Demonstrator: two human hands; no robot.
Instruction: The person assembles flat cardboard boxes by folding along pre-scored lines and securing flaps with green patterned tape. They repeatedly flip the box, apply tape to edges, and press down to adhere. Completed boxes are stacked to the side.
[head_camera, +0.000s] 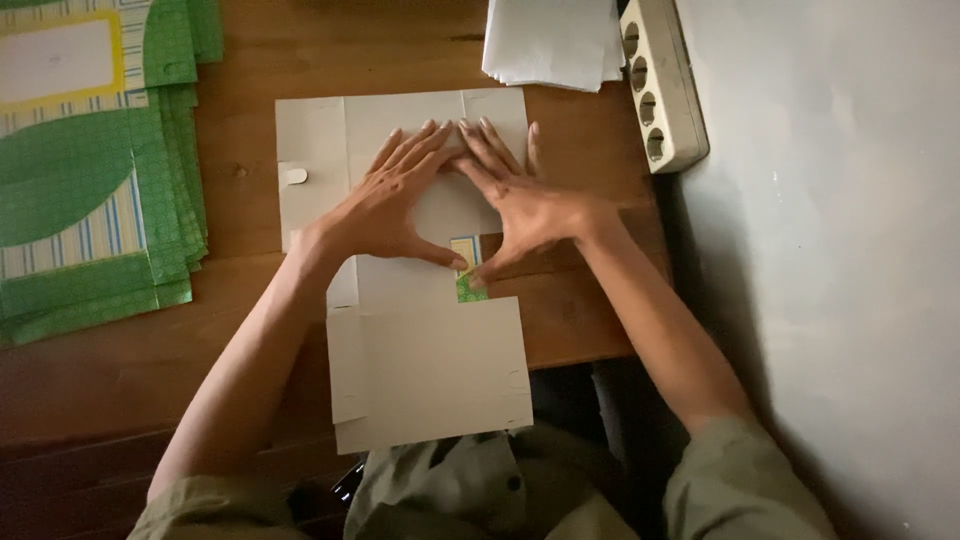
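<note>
Both palms flat on a grey flat box blank (420, 330) lying printed-side down near the tabletop's (250, 50) right edge. Left hand (385, 205) and right hand (520, 200) spread open, fingertips meeting, pressing a folded flap, gripping nothing. Looks like just the first crease going in, rest still unfolded. Green printed blanks (90, 180) stacked at left edge, white paper (550, 40) and power strip (660, 80) at far right corner.
</note>
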